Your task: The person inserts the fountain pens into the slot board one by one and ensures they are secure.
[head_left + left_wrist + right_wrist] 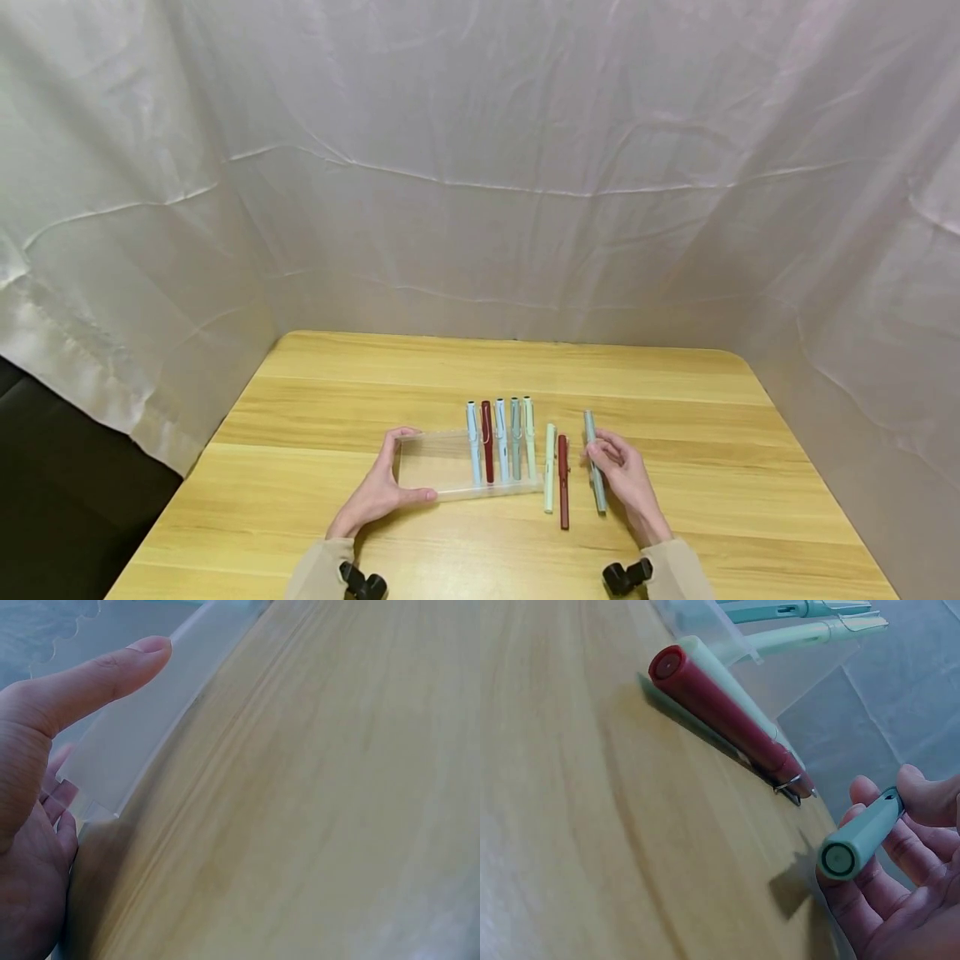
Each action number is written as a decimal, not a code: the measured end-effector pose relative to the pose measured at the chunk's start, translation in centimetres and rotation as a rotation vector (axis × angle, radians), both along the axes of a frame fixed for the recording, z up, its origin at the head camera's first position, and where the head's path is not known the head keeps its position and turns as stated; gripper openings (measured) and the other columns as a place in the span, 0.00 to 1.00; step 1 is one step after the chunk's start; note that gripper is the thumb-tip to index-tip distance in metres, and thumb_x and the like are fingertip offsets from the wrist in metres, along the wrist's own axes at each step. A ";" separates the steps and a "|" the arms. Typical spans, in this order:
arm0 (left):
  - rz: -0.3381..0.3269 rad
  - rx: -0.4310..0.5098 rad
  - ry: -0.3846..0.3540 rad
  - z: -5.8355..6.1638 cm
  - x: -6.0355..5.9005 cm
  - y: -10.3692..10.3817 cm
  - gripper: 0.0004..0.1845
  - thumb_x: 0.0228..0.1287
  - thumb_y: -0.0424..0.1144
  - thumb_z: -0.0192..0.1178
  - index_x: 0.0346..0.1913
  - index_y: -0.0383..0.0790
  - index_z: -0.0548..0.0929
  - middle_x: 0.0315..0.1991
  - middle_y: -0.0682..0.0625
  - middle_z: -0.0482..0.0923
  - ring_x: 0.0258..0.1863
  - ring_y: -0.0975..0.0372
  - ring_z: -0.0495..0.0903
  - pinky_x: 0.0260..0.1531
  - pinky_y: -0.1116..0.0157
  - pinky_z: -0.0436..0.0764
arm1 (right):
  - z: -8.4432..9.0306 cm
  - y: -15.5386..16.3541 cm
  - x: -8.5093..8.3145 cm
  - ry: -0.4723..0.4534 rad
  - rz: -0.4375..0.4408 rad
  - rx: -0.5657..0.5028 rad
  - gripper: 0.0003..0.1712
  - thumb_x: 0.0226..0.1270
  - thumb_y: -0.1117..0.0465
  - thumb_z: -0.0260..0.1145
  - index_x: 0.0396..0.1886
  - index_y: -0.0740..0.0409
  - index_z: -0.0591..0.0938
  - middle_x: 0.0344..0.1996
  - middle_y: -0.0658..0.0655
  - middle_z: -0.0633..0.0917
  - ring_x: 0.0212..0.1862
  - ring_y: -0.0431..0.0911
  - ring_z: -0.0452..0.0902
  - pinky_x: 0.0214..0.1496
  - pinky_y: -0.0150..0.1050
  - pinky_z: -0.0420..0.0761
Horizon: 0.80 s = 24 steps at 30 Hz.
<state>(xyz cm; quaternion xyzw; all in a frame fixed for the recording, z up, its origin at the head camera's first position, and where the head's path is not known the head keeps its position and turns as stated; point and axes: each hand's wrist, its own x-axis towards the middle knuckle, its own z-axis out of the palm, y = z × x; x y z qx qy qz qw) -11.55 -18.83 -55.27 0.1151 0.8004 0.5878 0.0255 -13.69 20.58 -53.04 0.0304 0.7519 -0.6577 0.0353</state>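
On the wooden table (675, 517), near its front edge, lies a clear plastic tray (435, 467) with five pens in its right half: pale blue pen (472, 442), dark red pen (487, 442), light blue pen (502, 439), grey-green pen (516, 437), pale green pen (529, 437). All five lie parallel, pointing away from the person.

Left hand (378, 492): holds the tray at its left end, fingers along the far corner, thumb along the near edge. Wrist view confirms the thumb (97, 679) pressed on the tray's rim and fingers behind the clear wall.

Right hand (626, 477): fingers curled round a teal pen (595, 467), which lies right of the tray. Wrist view shows its end cap (838, 859) facing the camera, held between thumb and fingers.

Between tray and right hand, on the table: a mint pen (550, 479) just beside the tray, and a red pen (562, 492) touching the mint one along its side

White cloth (480, 167) hangs behind and at both sides
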 end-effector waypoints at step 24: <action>-0.013 -0.084 0.047 0.1 0.1 -0.1 0.54 0.39 0.42 0.83 0.68 0.39 0.59 0.70 0.39 0.62 0.72 0.43 0.61 0.74 0.33 0.53 | 3.4 -2.6 0.7 0.111 0.082 -0.167 0.24 0.75 0.68 0.58 0.66 0.71 0.64 0.44 0.52 0.78 0.40 0.44 0.85 0.52 0.49 0.88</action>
